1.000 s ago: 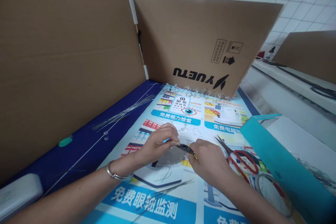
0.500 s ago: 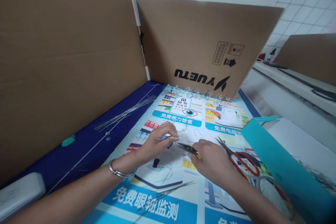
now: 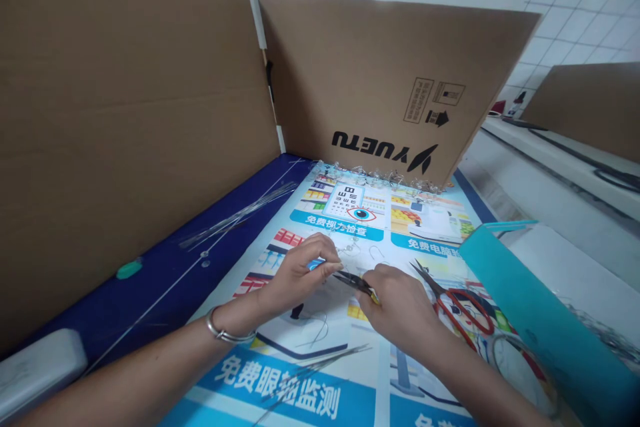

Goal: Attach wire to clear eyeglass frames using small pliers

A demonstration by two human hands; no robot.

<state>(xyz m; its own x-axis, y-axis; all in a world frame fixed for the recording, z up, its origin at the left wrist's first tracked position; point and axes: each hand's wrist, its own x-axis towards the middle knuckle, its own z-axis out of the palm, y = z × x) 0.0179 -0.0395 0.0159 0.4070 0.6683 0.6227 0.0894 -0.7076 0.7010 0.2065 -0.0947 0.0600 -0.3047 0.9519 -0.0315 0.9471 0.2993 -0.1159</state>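
Note:
My left hand [image 3: 313, 265] is closed in a pinch, thumb against forefinger, over the printed sheet. A thin wire seems to be held between these fingertips, though most of it is hidden. My right hand [image 3: 397, 297] grips a pair of pliers [image 3: 354, 279] with dark jaws and a bit of yellow on the handle. The jaws point left and meet the left fingertips. Just beyond the hands lie a bent wire hook [image 3: 376, 253] and small clear beads [image 3: 354, 245]. Below them is a curled wire [image 3: 320, 332].
Red-handled scissors [image 3: 457, 307] lie right of my right hand, beside a teal box [image 3: 530, 300] with wire pieces. Straight wires lie in bundles at the front [image 3: 320, 370] and left [image 3: 240, 213]. Cardboard walls [image 3: 390, 73] stand behind and left, with clear-and-wire pieces [image 3: 375, 177] along the back one.
The plier jaws have moved slightly left, right up to the left fingertips. My right hand has shifted a little left with them; my left hand has barely moved.

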